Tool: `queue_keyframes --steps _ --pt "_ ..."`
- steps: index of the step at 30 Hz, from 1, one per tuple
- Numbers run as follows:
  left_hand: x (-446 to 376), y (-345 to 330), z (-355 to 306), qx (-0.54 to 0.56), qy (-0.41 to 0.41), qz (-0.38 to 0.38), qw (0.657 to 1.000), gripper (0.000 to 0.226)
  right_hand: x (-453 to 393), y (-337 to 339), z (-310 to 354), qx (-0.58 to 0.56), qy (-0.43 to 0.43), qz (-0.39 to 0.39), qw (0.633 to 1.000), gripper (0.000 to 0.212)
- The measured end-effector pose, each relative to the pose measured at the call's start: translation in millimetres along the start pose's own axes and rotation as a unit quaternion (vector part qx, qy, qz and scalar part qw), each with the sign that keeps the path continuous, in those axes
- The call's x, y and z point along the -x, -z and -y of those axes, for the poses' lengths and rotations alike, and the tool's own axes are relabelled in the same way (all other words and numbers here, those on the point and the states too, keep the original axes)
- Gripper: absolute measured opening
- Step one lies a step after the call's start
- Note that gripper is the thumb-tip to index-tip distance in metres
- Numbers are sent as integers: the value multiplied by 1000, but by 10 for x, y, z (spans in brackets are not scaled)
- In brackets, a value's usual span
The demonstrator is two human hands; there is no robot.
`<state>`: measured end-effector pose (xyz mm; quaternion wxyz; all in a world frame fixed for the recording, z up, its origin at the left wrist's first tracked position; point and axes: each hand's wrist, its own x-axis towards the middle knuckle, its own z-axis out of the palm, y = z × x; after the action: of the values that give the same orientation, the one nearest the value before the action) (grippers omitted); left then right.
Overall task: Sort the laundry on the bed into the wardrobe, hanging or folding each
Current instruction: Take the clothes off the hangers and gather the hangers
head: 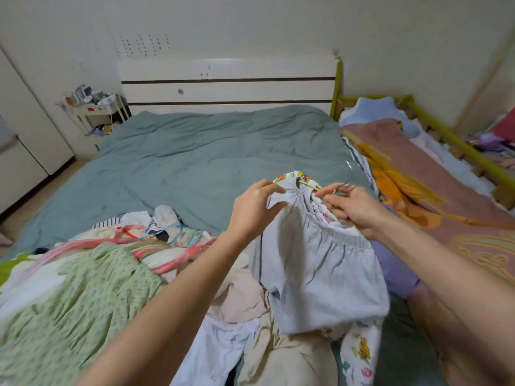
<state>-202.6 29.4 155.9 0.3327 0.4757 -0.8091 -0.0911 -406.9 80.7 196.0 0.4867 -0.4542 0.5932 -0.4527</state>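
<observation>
Two bare forearms reach in from the bottom edge, with no sleeve showing anywhere along their visible length. The left hand [255,208] and the right hand [354,210] carry no gloves. Both wrists are uncovered, and the fingers look slender with short nails.

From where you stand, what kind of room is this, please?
Most likely a home bedroom. A large bed with a teal duvet stands against a white headboard, a smaller bed with a yellow rail sits beside it, and a pile of laundry lies on the duvet.
</observation>
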Motion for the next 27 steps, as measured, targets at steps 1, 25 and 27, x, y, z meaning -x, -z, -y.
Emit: queue_keyframes --steps 1,25,27 --pt "52 -37 50 -9 14 24 1000 21 -75 80 -43 34 13 -37 999 26" --pt "1386 903 2284 -72 368 96 922 16 -947 -2320 -387 -6 -59 95 994 12" --pt "1573 1056 2640 -48 399 92 911 18 -930 -2711 -463 3 -78 118 990 11"
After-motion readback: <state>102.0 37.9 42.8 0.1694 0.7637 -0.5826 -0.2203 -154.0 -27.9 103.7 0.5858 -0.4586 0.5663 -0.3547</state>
